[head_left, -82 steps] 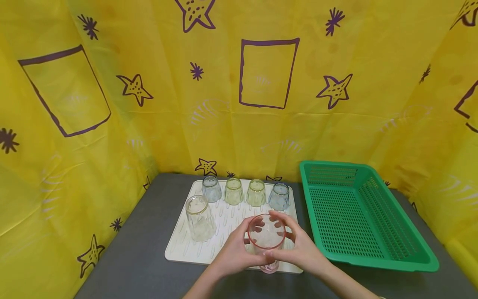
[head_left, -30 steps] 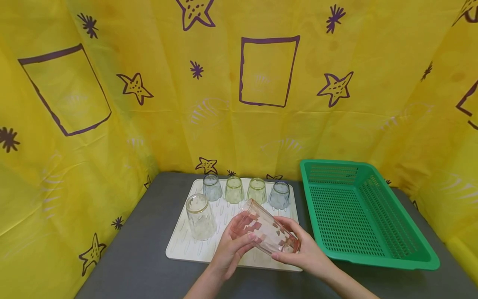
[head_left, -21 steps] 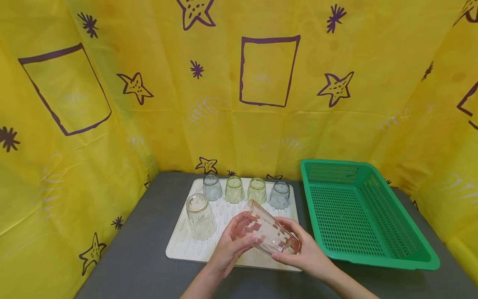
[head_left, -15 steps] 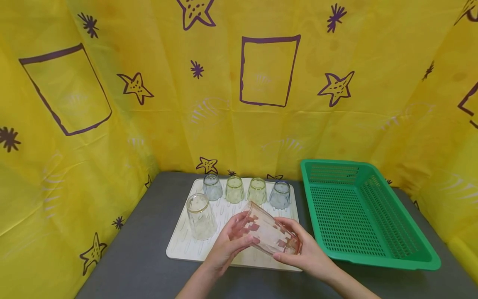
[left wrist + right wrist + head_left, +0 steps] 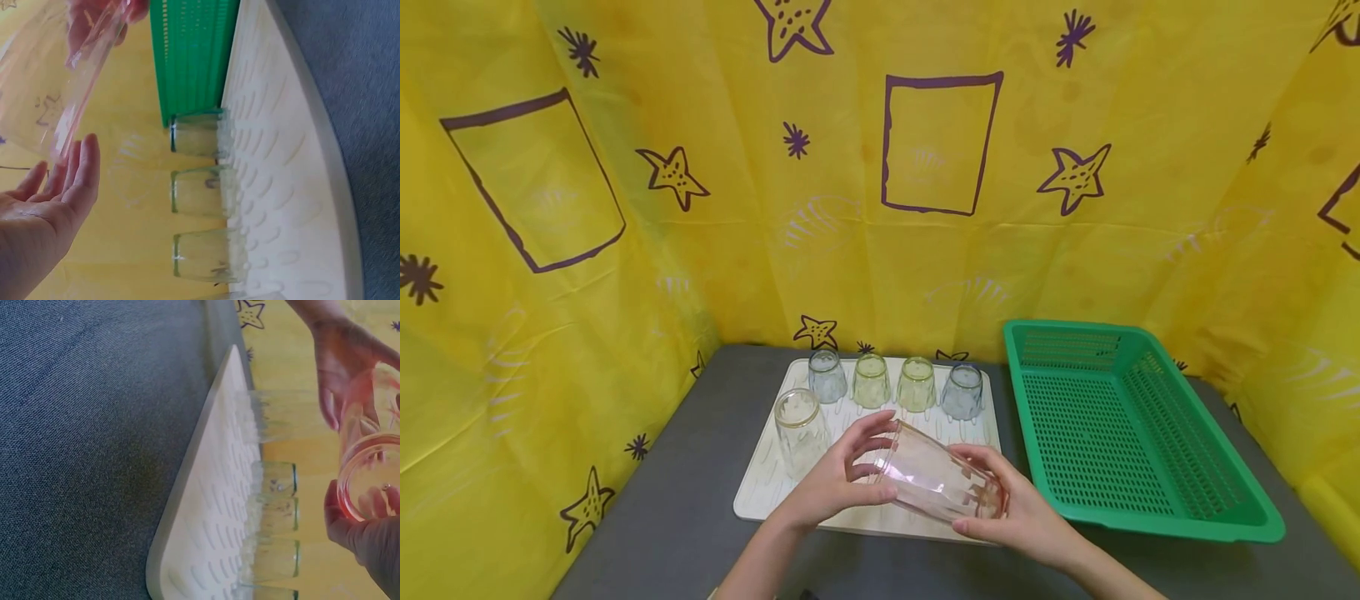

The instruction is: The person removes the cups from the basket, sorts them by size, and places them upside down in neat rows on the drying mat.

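A tall pink-tinted drinking glass (image 5: 928, 471) is held in the air over the front of a white drying mat (image 5: 760, 492). It lies tilted, its mouth toward the upper left and its base toward the lower right. My right hand (image 5: 1026, 517) grips the base end, fingers on the far side and thumb in front. At the mouth, my left hand (image 5: 827, 483) is spread loosely, with thumb and fingertips right at the rim. In the left wrist view these fingers (image 5: 87, 169) are nearly straight beside the rim. The right wrist view shows the round glass base (image 5: 369, 472) in the right fingers.
Several small blue and green glasses (image 5: 871, 383) stand in a row along the mat's back. A tall clear glass (image 5: 801, 425) stands at the mat's left, partly behind the left hand. On the right is a green perforated basket (image 5: 1022, 417). Yellow patterned cloth (image 5: 737, 125) surrounds the grey table (image 5: 655, 508).
The glass went from upright to tilted in both hands. Most recently my left hand loosened from its side and shifted left to the rim, while the right kept its grip on the base.
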The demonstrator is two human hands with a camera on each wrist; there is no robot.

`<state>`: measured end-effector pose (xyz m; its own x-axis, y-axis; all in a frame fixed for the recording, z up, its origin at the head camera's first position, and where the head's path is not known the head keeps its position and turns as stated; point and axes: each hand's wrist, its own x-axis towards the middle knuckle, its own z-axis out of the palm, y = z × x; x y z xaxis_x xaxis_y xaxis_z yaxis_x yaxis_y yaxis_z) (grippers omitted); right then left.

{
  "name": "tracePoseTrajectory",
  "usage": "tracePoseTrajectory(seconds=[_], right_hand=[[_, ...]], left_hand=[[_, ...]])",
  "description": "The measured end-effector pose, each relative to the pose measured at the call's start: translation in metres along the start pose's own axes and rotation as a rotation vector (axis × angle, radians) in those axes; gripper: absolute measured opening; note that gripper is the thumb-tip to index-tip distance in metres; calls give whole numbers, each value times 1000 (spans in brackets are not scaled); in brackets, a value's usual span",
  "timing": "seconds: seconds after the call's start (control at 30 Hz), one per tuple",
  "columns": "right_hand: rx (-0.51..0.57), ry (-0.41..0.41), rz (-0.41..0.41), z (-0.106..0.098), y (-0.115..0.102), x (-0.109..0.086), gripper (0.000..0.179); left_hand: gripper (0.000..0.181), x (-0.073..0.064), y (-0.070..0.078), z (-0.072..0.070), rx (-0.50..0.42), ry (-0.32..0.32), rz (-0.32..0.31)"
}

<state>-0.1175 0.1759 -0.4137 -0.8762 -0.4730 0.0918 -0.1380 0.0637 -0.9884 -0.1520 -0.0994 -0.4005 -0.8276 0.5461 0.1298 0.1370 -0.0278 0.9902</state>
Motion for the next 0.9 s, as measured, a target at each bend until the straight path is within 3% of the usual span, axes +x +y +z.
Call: tracePoseTrajectory(seconds=[0.17, 0.4, 0.67, 0.9], right_hand=[[-23, -16, 22, 1, 1, 0, 72], [52, -75, -30, 0, 4, 1, 73], [87, -61, -7, -2, 4, 2, 78], [79, -23, -83, -5, 4, 3, 77]], left_hand=[[76, 0, 4, -6, 102, -47, -3], [71, -2, 2, -8, 119, -62, -27], [69, -3, -1, -5, 89, -7, -3], [68, -4, -4, 0, 23, 51, 19]])
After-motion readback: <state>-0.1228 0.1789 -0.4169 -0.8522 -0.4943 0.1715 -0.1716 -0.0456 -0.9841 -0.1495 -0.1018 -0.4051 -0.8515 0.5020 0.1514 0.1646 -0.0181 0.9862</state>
